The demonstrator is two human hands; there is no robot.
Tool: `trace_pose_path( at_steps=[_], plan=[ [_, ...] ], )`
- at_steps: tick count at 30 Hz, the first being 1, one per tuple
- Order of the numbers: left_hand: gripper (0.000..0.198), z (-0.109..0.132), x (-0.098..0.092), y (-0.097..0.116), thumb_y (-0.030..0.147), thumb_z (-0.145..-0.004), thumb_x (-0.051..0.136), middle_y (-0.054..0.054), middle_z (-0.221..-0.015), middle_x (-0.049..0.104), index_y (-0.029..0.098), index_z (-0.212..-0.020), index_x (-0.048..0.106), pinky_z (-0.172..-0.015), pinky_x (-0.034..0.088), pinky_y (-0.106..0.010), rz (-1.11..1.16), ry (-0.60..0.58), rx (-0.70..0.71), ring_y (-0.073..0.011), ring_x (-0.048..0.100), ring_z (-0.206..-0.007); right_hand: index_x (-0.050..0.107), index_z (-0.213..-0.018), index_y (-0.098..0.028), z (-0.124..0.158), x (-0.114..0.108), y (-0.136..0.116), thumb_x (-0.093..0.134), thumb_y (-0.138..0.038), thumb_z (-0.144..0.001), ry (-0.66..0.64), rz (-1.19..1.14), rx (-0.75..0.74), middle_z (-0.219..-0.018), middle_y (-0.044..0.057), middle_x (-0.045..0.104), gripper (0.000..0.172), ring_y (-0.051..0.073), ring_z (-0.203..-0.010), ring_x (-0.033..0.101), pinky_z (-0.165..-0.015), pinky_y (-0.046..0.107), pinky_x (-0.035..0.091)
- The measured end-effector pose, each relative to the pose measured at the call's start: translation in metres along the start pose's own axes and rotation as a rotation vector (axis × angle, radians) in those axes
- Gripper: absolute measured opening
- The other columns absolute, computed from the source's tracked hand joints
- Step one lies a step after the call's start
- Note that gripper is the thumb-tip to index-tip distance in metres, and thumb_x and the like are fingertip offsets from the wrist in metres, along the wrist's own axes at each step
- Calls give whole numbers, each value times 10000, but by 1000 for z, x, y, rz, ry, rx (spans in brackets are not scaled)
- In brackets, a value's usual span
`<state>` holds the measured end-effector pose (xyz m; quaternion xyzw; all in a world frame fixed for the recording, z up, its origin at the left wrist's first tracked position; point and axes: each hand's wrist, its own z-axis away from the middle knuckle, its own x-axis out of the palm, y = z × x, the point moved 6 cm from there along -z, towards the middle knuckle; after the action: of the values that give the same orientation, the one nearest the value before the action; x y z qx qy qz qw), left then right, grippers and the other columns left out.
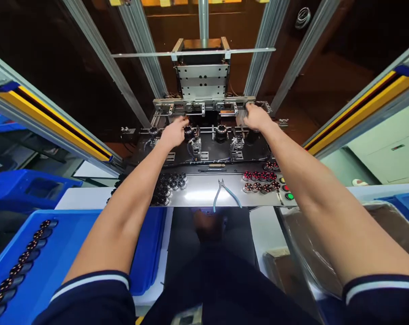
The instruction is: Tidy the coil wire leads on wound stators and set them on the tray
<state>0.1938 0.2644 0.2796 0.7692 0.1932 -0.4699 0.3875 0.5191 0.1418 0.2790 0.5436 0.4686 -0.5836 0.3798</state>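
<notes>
My left hand (174, 133) reaches into the machine, its fingers drawn together just above a round black motor part (188, 132) in the left half of the fixture. Whatever it may pinch is too small to make out. On the right, my right hand (257, 118) has its fingers curled at the end of the metal crossbar (204, 103); what they grip is hidden. Another round motor part (221, 132) sits in a holder between the two hands. Small metal clamp units (197, 146) stand on the black fixture plate (216, 151).
Blue-handled cutters (226, 194) lie on the metal ledge (199, 183). Black motor parts (177, 180) stand left, red-topped ones (257, 176) right, beside coloured buttons (289, 196). A blue tray (65, 239) holds a row of parts. Yellow-edged posts (62, 124) flank the opening.
</notes>
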Motion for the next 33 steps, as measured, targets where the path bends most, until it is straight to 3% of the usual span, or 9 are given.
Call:
trace_pose_path(
  at_steps=[4, 9, 10, 12, 16, 19, 25, 30, 33],
  plan=[
    [536, 60, 2, 50, 290, -1281, 575, -173, -2027, 480, 211, -1810, 613, -1634, 330, -614, 133, 184, 56, -326, 400, -1943, 734, -1720, -216, 43, 7, 36, 896, -480, -1176, 23, -53, 125, -1802, 191, 709, 626, 410, -1639, 724, -1370, 712, 654],
    [648, 173, 106, 122, 335, -1039, 961, -138, -1698, 783, 273, -1638, 722, -1435, 629, -491, 294, -142, 161, -316, 760, -1602, 343, -2030, -161, 122, 5, 48, 663, -367, -1201, 254, -187, 114, -2144, 240, 246, 912, 423, -2011, 273, -1606, 741, 351],
    [655, 189, 128, 131, 361, -1028, 993, -150, -1664, 790, 251, -1619, 730, -1348, 690, -502, 315, -200, 143, -322, 795, -1528, 358, -2024, -175, 149, 9, 52, 607, -409, -1212, 325, -220, 134, -2148, 213, 254, 881, 399, -2014, 276, -1614, 726, 341],
    [586, 209, 164, 144, 426, -1092, 969, -153, -1576, 811, 208, -1590, 750, -1243, 734, -534, 340, -290, 96, -318, 828, -1414, 585, -1904, -283, 218, 25, 69, 624, -486, -1181, 525, -421, 255, -2057, 103, 510, 752, 328, -1934, 469, -1612, 621, 398],
    [494, 213, 199, 161, 515, -1192, 874, -142, -1529, 823, 228, -1584, 787, -1270, 714, -596, 345, -367, 22, -324, 803, -1424, 756, -1728, -258, 348, 96, 106, 528, -456, -1132, 502, -501, 548, -1667, 230, 841, 668, 450, -1594, 809, -1410, 757, 630],
    [475, 209, 205, 168, 529, -1195, 869, -145, -1557, 816, 242, -1567, 800, -1296, 700, -604, 351, -359, -30, -327, 789, -1446, 857, -1578, -321, 396, 134, 122, 633, -439, -1085, 412, -542, 583, -1550, 199, 902, 555, 454, -1510, 850, -1372, 769, 652],
    [406, 212, 199, 165, 488, -1189, 888, -125, -1452, 855, 227, -1492, 820, -1258, 723, -571, 536, -257, -124, -298, 835, -1350, 880, -1570, -505, 402, 144, 126, 644, -435, -1034, 308, -543, 469, -1497, 43, 940, 590, 392, -1434, 870, -1351, 680, 695],
    [556, 219, 143, 125, 325, -1059, 952, -99, -1452, 881, 270, -1529, 659, -1147, 763, -429, 773, -10, -233, -223, 909, -1145, 829, -1707, -493, 405, 144, 124, 585, -494, -1009, 341, -492, 488, -1410, 100, 953, 739, 502, -1378, 864, -1307, 794, 686],
    [668, 245, 104, 107, 379, -954, 993, -64, -1371, 905, 337, -1491, 597, -1129, 768, -388, 868, 77, -239, -216, 934, -1139, 822, -1726, -493, 405, 149, 124, 580, -536, -998, 362, -474, 500, -1344, 153, 949, 769, 539, -1403, 849, -1323, 805, 659]
  ],
)
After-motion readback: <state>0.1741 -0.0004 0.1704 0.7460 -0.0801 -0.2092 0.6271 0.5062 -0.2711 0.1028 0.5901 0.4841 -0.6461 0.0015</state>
